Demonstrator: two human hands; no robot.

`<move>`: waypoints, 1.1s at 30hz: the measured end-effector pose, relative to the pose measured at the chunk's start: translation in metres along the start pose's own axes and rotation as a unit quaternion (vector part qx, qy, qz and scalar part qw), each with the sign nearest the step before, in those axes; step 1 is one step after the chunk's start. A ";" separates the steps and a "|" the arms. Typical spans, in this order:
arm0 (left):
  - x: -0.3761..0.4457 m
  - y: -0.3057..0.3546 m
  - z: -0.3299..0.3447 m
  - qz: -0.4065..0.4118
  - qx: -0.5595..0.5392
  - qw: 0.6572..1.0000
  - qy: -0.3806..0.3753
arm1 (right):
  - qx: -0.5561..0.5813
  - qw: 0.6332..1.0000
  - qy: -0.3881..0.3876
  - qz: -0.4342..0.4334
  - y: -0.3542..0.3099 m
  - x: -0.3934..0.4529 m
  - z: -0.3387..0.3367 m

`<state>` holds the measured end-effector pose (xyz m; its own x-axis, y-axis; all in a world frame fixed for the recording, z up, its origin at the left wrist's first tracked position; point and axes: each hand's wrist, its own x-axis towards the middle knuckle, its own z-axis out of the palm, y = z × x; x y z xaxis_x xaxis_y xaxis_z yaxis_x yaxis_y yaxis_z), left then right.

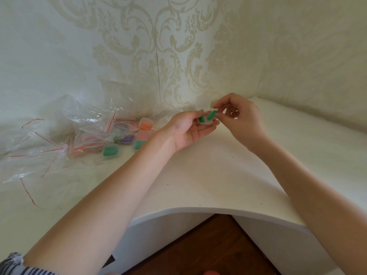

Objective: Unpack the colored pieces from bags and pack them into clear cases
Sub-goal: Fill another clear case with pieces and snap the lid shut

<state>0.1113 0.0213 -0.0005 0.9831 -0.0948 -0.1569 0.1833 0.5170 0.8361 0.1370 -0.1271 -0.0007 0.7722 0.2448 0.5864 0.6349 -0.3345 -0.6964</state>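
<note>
My left hand (188,130) holds a small clear case (204,121) above the white tabletop, palm up, with its fingers and thumb curled round it. Two green pieces stand in the case: one (202,119) leans at the left, and the other (211,115) is pinched by the thumb and forefinger of my right hand (238,118). To the left lie several filled clear cases: a green one (110,151), a purple one (127,139), an orange one (146,125) and another green one (137,144).
Crumpled clear zip bags with red strips (59,147) cover the left of the white corner table (198,175). Patterned walls close in behind and to the right. The table's curved front edge drops to a brown wood floor (208,247).
</note>
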 end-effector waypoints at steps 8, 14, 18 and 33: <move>-0.003 -0.001 0.001 -0.035 0.035 0.999 -0.021 | -0.084 0.992 -0.075 -0.050 0.000 -0.002 0.001; -0.004 0.001 0.002 -0.042 0.031 0.998 -0.025 | -0.128 0.988 -0.048 -0.069 0.005 -0.003 0.002; -0.006 0.002 0.002 -0.047 0.001 0.998 -0.030 | -0.098 0.994 0.018 -0.043 0.006 -0.001 0.003; -0.008 0.001 0.004 -0.002 -0.059 0.998 -0.004 | -0.002 0.999 -0.023 0.030 -0.005 -0.007 0.005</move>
<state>0.1039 0.0190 0.0042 0.9824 -0.1046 -0.1551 0.1864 0.6133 0.7675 0.1288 -0.1224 -0.0031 0.8094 0.2663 0.5234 0.5871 -0.3537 -0.7281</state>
